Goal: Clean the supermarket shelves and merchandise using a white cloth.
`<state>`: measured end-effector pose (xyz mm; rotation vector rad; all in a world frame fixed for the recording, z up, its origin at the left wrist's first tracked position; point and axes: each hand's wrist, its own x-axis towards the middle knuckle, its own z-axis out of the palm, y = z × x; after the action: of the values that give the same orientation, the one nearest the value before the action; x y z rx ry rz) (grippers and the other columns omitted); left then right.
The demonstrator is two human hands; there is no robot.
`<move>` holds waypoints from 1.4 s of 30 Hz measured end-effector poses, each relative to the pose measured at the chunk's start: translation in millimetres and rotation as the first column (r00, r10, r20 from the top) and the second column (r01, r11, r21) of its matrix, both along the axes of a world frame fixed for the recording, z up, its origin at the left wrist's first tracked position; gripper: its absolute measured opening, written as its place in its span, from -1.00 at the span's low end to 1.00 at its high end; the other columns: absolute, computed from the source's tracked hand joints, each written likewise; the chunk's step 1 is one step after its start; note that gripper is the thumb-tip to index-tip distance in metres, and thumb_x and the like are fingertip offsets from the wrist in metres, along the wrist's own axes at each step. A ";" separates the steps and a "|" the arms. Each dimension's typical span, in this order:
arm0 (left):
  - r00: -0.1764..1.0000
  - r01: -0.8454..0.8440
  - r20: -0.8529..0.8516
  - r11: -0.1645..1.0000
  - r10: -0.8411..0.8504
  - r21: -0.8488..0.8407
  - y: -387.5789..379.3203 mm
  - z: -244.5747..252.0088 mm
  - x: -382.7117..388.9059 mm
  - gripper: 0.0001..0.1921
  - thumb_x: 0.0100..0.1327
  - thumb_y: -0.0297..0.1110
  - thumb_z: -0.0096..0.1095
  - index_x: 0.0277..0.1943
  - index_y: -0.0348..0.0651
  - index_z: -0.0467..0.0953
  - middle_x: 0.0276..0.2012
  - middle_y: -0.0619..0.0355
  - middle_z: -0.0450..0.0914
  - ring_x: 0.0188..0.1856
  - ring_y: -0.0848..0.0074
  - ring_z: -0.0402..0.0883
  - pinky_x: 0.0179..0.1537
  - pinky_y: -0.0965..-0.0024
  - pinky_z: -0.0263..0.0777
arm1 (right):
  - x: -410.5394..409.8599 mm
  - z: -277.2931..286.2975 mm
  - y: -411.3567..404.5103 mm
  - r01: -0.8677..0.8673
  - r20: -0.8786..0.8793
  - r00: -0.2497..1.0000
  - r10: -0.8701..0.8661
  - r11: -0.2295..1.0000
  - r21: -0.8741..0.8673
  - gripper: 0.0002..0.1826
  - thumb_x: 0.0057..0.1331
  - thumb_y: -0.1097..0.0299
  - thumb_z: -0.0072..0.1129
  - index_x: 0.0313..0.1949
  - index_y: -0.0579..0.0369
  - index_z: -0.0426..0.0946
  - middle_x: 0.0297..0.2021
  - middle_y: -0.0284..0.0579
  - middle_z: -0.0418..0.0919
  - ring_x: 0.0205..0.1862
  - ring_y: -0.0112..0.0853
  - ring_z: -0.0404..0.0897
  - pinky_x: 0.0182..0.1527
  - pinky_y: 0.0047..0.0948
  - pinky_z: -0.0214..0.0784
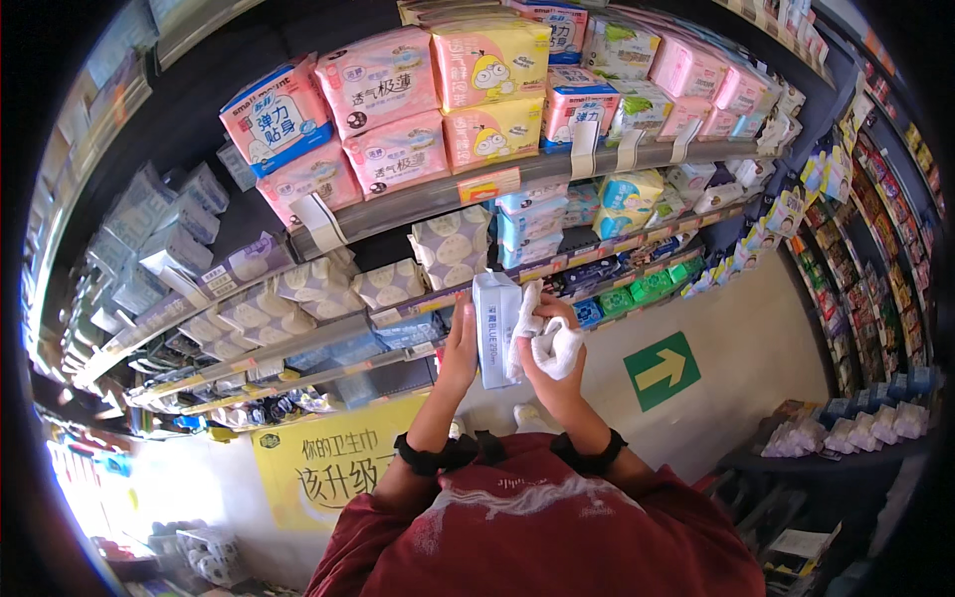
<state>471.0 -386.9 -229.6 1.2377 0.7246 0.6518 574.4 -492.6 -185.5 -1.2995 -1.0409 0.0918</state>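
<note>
A light blue package of sanitary pads (492, 336) is held upright in front of my chest. My left hand (461, 339) lies flat along its left side. A white cloth (556, 347), bunched up, is in my right hand (550, 358), its fingers curled around it, and part of the cloth rests against the package's right side. Just beyond the package, a patterned beige and grey pack (451, 248) stands on a lower shelf. Pink packs (395, 153) and yellow packs (494, 134) are stacked on the shelf above.
The shelf edge (418, 201) with price tags curves across ahead of me. Light boxes (175, 246) stand at the left. A green floor sign with an arrow (662, 371) lies to the right, beside a dark display table (828, 464) bearing small packs. A yellow floor poster (321, 470) is at lower left.
</note>
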 end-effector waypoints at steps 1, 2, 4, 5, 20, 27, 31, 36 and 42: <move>0.999 0.050 0.008 0.984 -0.050 -0.173 -0.9 2.6 -2.1 -0.37 0.37 0.15 -0.31 0.18 -0.29 0.26 -0.04 0.13 0.46 -0.06 0.55 0.43 -0.04 0.46 0.29 | -0.2 0.0 1.3 -0.001 0.001 1.000 0.001 1.000 -0.002 -0.58 0.00 0.58 0.25 -0.11 0.17 0.36 -0.04 -0.02 0.40 -0.02 -0.26 0.41 0.03 -0.33 0.23; 0.985 0.140 0.115 0.982 -0.126 -0.125 0.7 -5.8 -2.3 -0.31 0.35 0.17 -0.31 0.27 -0.29 0.04 0.14 0.04 0.22 0.14 0.43 0.20 0.13 0.38 0.09 | -1.3 0.3 3.0 0.011 0.044 0.999 -0.010 1.000 -0.022 -0.58 0.01 0.60 0.22 -0.10 0.18 0.35 -0.03 -0.04 0.39 -0.01 -0.28 0.41 0.03 -0.35 0.24; 0.943 0.259 0.219 0.966 -0.250 -0.014 2.1 -10.6 -7.8 -0.16 0.29 0.21 -0.19 0.37 -0.30 -0.19 0.31 -0.06 -0.01 0.34 0.31 -0.01 0.29 0.29 -0.10 | -4.1 3.7 4.4 0.021 0.079 0.997 -0.018 0.999 -0.047 -0.57 0.01 0.62 0.21 -0.09 0.18 0.35 -0.01 -0.04 0.40 0.00 -0.27 0.42 0.03 -0.36 0.25; 0.931 0.293 0.213 0.955 -0.295 0.045 2.2 -12.2 -10.7 -0.11 0.24 0.23 -0.08 0.37 -0.29 -0.19 0.30 -0.06 0.01 0.33 0.30 0.01 0.29 0.28 -0.09 | -2.8 4.5 5.8 0.020 0.077 0.997 -0.016 0.999 -0.049 -0.57 0.01 0.62 0.21 -0.09 0.18 0.35 -0.01 -0.04 0.40 0.00 -0.27 0.42 0.03 -0.36 0.25; 0.914 0.030 0.379 0.912 0.141 -0.410 0.7 8.1 -19.9 -0.29 0.24 0.08 -0.05 0.25 -0.36 0.11 0.10 -0.17 0.36 0.09 0.11 0.42 0.14 0.11 0.25 | 32.2 -65.2 3.9 -0.141 -0.345 0.938 0.036 0.948 -0.285 -0.46 -0.09 0.59 0.30 -0.03 0.22 0.41 -0.28 -0.17 0.54 -0.38 -0.50 0.53 -0.35 -0.46 0.41; 0.917 0.138 0.398 0.908 0.035 -0.396 12.7 -4.0 -14.8 -0.41 0.35 0.07 -0.27 0.21 -0.29 0.20 0.05 -0.04 0.43 0.04 0.30 0.48 0.09 0.31 0.34 | 15.1 40.6 15.7 -0.243 0.302 0.913 0.274 0.960 -0.136 -0.49 -0.13 0.48 0.31 -0.10 0.13 0.43 -0.12 -0.04 0.46 -0.06 -0.14 0.45 0.01 -0.26 0.26; 0.929 0.256 0.341 0.914 -0.142 -0.316 6.8 11.7 -8.8 -0.37 0.38 0.10 -0.45 0.22 -0.29 0.18 0.05 -0.05 0.42 0.06 0.29 0.46 0.12 0.29 0.33 | 6.3 36.6 22.6 -0.246 0.310 0.901 0.304 0.945 -0.214 -0.45 -0.20 0.43 0.35 -0.12 0.05 0.43 -0.06 -0.05 0.39 -0.04 -0.10 0.42 0.00 -0.24 0.27; 0.934 0.239 0.336 0.914 -0.123 -0.328 -1.3 20.4 -19.6 -0.31 0.31 0.17 -0.27 0.23 -0.32 0.16 0.06 -0.10 0.41 0.04 0.27 0.49 0.10 0.28 0.36 | 0.9 28.9 21.2 -0.202 0.288 0.928 0.237 0.968 -0.147 -0.51 -0.20 0.44 0.35 -0.19 0.07 0.45 -0.10 -0.06 0.43 -0.06 -0.11 0.42 -0.04 -0.25 0.27; 0.939 0.244 0.307 0.931 -0.156 -0.272 -3.5 20.5 -27.9 -0.28 0.29 0.18 -0.25 0.23 -0.33 0.15 0.07 -0.14 0.39 0.03 0.25 0.49 0.07 0.24 0.38 | 10.6 0.6 18.8 -0.008 0.243 0.969 0.034 0.994 -0.107 -0.54 -0.19 0.51 0.29 -0.19 0.14 0.45 -0.19 0.00 0.44 -0.13 -0.06 0.43 -0.08 -0.24 0.29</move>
<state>443.1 -390.4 -209.1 0.8939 0.4328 0.5074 584.9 -473.8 -184.9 -1.4206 -1.2741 0.0015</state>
